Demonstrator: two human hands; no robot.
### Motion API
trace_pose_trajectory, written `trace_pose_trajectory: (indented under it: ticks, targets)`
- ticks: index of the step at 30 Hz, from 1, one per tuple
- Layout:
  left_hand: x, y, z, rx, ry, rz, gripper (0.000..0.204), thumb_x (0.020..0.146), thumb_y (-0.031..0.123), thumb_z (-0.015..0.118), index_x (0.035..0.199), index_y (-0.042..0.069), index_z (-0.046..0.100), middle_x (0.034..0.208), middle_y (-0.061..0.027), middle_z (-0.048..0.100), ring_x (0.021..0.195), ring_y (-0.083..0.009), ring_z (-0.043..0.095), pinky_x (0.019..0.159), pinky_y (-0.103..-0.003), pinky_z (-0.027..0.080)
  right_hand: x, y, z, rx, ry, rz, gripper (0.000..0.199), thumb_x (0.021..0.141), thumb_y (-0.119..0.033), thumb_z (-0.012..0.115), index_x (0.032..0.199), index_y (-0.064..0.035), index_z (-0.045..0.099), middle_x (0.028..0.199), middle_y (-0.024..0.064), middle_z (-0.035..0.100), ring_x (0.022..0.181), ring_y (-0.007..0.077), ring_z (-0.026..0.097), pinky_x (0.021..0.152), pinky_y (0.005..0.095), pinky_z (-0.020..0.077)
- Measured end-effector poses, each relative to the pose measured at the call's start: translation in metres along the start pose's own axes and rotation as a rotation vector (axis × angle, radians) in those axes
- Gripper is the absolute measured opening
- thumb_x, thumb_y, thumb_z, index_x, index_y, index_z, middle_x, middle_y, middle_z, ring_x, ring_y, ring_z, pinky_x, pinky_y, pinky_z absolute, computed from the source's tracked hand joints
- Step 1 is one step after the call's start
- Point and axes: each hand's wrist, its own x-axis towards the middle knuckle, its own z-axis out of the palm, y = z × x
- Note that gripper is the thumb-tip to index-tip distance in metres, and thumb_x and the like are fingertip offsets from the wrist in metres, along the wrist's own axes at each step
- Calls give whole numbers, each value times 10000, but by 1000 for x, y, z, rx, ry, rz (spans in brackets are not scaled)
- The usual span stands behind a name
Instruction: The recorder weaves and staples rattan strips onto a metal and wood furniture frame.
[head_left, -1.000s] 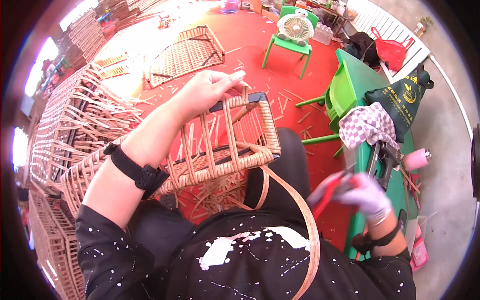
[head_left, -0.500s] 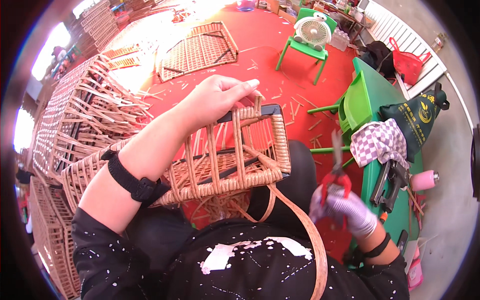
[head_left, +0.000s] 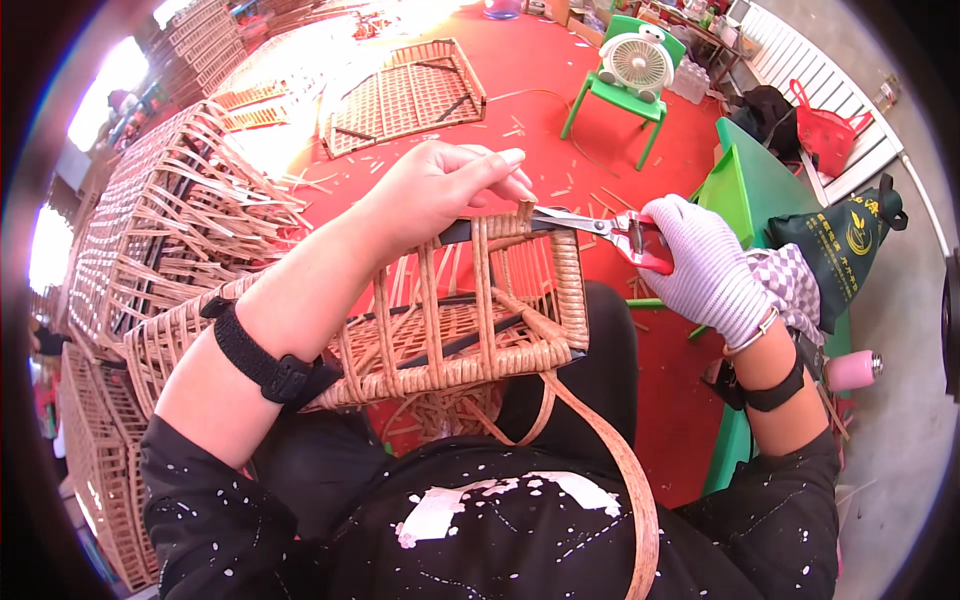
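A woven basket frame (head_left: 460, 370) of tan rattan-like strips over dark bars lies tilted across my lap. My bare left hand (head_left: 440, 190) is over its upper edge, thumb stretched out and fingers loosely curled. Just below those fingertips, a short strip end (head_left: 525, 209) sticks up from the wrapped edge. In a pale knitted glove, my right hand (head_left: 700, 265) grips red-handled snips (head_left: 625, 235). Their blades reach the dark bar beside the strip end; whether they touch the strip is unclear. From the basket's lower corner a long loose strip (head_left: 615, 455) hangs toward me.
Unfinished woven baskets (head_left: 180, 230) are stacked at my left. Ahead, a woven panel (head_left: 410, 95) lies on the red floor among strip scraps. A fan (head_left: 637, 62) stands on a green chair (head_left: 620, 100). At right are a dark green bag (head_left: 835, 245) and a pink bottle (head_left: 852, 370).
My right hand has risen and moved inward, bringing the snips from low at the right up to the basket's edge. The left hand's fingertips have shifted slightly at the strip end.
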Motion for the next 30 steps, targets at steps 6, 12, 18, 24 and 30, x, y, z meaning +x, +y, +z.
trace_pose_trajectory:
  ticks: [6, 12, 18, 24, 30]
  targets:
    - [0, 0, 0, 1, -3, 6, 451, 983, 376, 468, 919, 19, 735, 1037, -36, 660, 994, -129, 583, 887, -308, 458, 19, -2, -5, -142, -55, -100, 351, 730, -195, 705, 1007, -60, 537, 894, 134, 564, 844, 317, 603, 740, 409, 478]
    - [0, -1, 0, 4, 1, 12, 447, 983, 364, 469, 909, 12, 735, 1022, -42, 663, 986, -135, 587, 891, -309, 455, 32, -3, -17, -317, -159, -142, 336, 728, -151, 699, 1013, -70, 540, 888, 118, 565, 857, 308, 607, 749, 414, 479]
    - [-1, -2, -2, 17, 15, 64, 451, 982, 356, 467, 882, 4, 730, 1004, -48, 674, 990, -145, 589, 898, -308, 449, 35, -6, -12, -259, -134, -70, 227, 707, -60, 661, 892, -44, 532, 796, 158, 582, 765, 364, 606, 678, 446, 492]
    - [3, -6, 4, 18, 33, 26, 460, 980, 380, 464, 918, -2, 711, 949, -73, 684, 932, -150, 609, 879, -308, 457, -8, 6, -12, -142, 117, 37, 209, 744, -133, 683, 895, -78, 550, 825, 143, 599, 798, 345, 619, 660, 435, 497]
    - [3, -9, 4, 51, 8, -16, 492, 981, 434, 465, 971, -1, 696, 880, -61, 679, 814, -126, 605, 802, -273, 478, -139, 76, -41, -185, 387, 456, 421, 744, -111, 715, 1125, -47, 548, 915, 125, 607, 838, 264, 628, 766, 350, 503]
